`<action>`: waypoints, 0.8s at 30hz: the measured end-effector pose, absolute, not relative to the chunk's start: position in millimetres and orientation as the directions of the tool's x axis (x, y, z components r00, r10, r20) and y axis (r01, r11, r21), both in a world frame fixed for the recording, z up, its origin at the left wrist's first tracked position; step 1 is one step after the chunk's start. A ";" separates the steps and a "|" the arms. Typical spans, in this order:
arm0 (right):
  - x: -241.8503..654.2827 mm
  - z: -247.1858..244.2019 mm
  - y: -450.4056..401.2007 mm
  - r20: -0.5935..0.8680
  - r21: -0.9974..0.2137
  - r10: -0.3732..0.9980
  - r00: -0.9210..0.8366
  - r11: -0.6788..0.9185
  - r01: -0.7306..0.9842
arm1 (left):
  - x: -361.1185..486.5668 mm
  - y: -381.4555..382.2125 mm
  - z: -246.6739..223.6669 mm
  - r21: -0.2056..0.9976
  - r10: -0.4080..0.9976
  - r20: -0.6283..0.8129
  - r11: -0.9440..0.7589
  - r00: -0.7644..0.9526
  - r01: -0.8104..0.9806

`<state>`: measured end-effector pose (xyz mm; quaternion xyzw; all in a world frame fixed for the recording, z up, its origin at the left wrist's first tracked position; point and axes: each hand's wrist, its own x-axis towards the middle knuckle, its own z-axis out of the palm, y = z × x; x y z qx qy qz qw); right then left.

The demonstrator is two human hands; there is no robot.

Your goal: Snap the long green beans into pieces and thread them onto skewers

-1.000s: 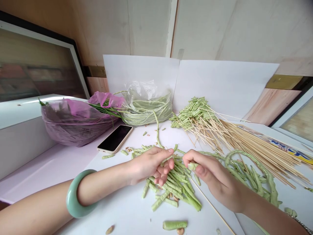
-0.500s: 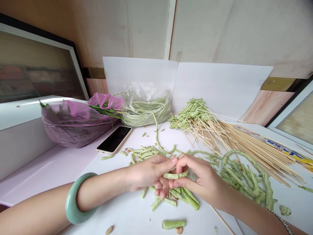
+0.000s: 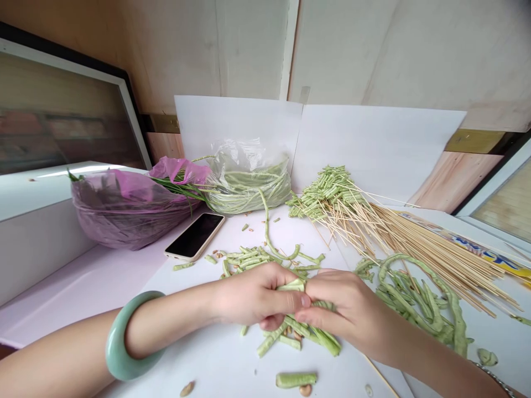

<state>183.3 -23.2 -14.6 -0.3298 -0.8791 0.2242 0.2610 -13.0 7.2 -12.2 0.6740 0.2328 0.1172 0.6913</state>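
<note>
A light green bean is pinched between both hands above the middle of the white surface. My left hand, with a jade bangle on the wrist, is closed on its left part, thumb on top. My right hand is closed on its right part, the fingertips meeting those of the left. Part of the bean is hidden by the fingers. Short bean pieces lie behind the hands, and more pieces lie below them. A single thick piece rests near the front edge.
A phone lies left, beside a purple bag of greens. Behind is a clear bag of long beans. Skewers with threaded beans lie at the right, above a heap of loose beans.
The looped bean between my hands has been drawn in and is now mostly covered. My left fingers have curled closed around it, and my right hand has turned over it.
</note>
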 end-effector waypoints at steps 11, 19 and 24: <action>202.9 -2.8 -22.7 0.377 -0.684 0.660 -0.649 0.671 0.285 | -18.9 14.0 -13.2 0.956 0.401 -0.076 0.291 0.913 -0.048; 200.2 -8.5 -25.6 0.434 -0.635 0.765 -0.476 0.635 0.441 | -6.4 16.1 -23.2 0.877 0.641 -0.205 0.455 0.740 -0.151; 193.5 -18.0 -26.2 0.343 -0.703 0.846 -0.408 0.519 0.487 | -4.2 10.7 -23.1 0.887 0.620 -0.241 0.453 0.746 -0.090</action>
